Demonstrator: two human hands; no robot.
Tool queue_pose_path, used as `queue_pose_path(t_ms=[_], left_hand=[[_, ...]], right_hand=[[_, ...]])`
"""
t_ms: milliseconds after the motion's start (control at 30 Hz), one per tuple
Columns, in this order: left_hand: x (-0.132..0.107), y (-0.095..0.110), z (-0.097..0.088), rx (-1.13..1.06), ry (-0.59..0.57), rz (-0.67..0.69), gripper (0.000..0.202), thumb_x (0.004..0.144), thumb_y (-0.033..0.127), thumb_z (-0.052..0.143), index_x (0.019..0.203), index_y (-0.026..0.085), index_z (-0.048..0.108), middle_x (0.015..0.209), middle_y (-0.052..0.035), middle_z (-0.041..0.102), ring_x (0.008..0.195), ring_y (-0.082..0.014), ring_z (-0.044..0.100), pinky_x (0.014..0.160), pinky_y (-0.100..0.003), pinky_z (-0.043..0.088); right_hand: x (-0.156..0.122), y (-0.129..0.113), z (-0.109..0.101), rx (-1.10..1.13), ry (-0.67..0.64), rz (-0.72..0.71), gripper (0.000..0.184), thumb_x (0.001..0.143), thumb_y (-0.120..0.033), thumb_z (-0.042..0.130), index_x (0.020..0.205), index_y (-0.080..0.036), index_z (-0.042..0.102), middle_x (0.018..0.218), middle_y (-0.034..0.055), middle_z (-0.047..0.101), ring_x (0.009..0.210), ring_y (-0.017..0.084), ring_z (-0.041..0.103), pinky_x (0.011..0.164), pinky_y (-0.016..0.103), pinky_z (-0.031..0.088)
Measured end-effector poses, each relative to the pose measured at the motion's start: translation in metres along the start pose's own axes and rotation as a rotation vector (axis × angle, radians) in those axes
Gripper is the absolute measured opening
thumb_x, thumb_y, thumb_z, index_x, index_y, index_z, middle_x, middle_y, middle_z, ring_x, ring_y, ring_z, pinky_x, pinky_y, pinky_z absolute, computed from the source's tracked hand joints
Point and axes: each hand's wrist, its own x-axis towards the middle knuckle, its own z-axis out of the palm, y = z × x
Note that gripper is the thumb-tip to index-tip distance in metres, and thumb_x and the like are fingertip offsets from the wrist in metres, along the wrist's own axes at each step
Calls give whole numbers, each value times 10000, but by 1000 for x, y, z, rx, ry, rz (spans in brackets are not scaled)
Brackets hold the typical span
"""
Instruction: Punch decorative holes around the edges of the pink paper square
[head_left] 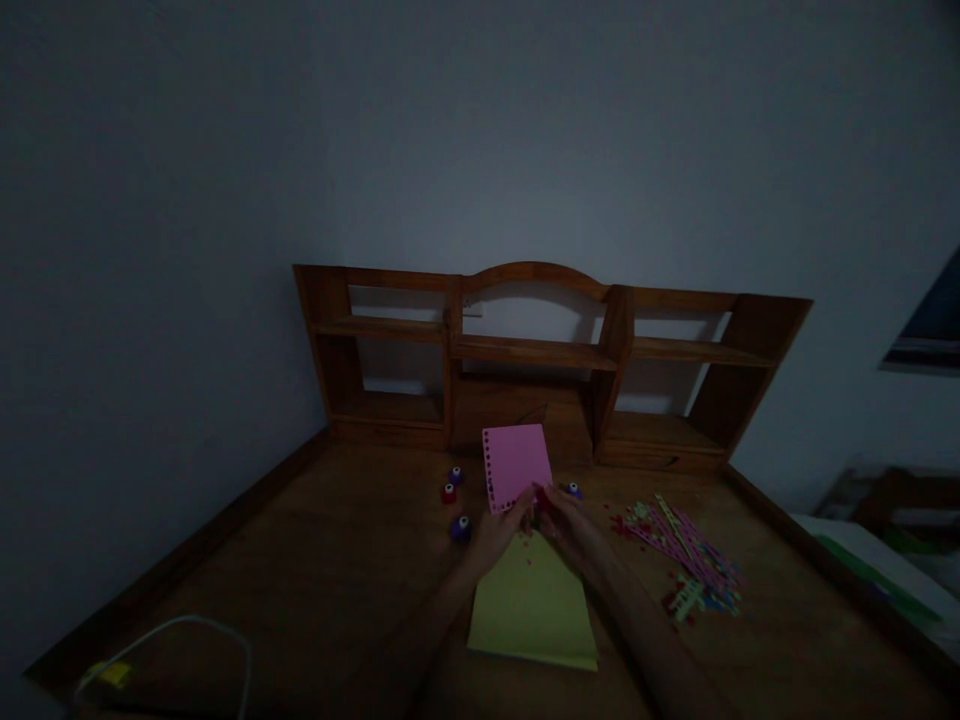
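A pink sheet of paper [517,462] with a row of small punched holes along its left and bottom edges is held up over the desk. My left hand [513,517] pinches its lower edge. At the lower right corner, my right hand [564,519] is closed around a small red craft punch [541,497], mostly hidden by the fingers. Beneath both hands lies a yellow sheet or pad [531,610] with a few tiny red bits on it. Left of the paper stand a red punch [448,493] and two purple ones [460,529]. Another purple punch [574,490] is just beyond my right hand.
A pile of pink and yellow strips [686,545] with coloured paper bits spreads over the right of the wooden desk [337,560]. A wooden shelf unit [532,350] rises along the back. A white cable [187,618] and a yellow item [115,673] lie front left.
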Motion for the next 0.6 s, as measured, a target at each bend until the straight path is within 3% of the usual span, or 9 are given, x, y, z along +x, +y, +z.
queue_pose_path(t_ms=[167, 367, 600], left_hand=[[4, 0, -1, -14, 40, 16, 321, 796, 478, 642, 870, 167, 664, 848, -64, 684, 794, -200, 621, 698, -302, 522], [3, 3, 0, -23, -5, -2, 352, 828, 500, 598, 728, 163, 621, 693, -32, 622, 631, -162, 574, 573, -268, 483], [4, -5, 0, -15, -16, 20, 387, 842, 511, 577, 676, 162, 572, 600, -2, 533, 548, -127, 494, 523, -246, 432]], right_hand=[[-1, -1, 0, -30, 22, 6, 239, 821, -388, 702, 839, -150, 723, 722, 35, 639, 547, 99, 464, 495, 237, 335], [-4, -7, 7, -57, -25, -8, 261, 822, -422, 690, 784, -165, 714, 697, 43, 631, 604, 146, 521, 579, 287, 390], [-3, -1, 2, -138, 38, -50, 316, 810, -471, 687, 723, -167, 697, 602, 22, 582, 546, 140, 471, 591, 313, 395]])
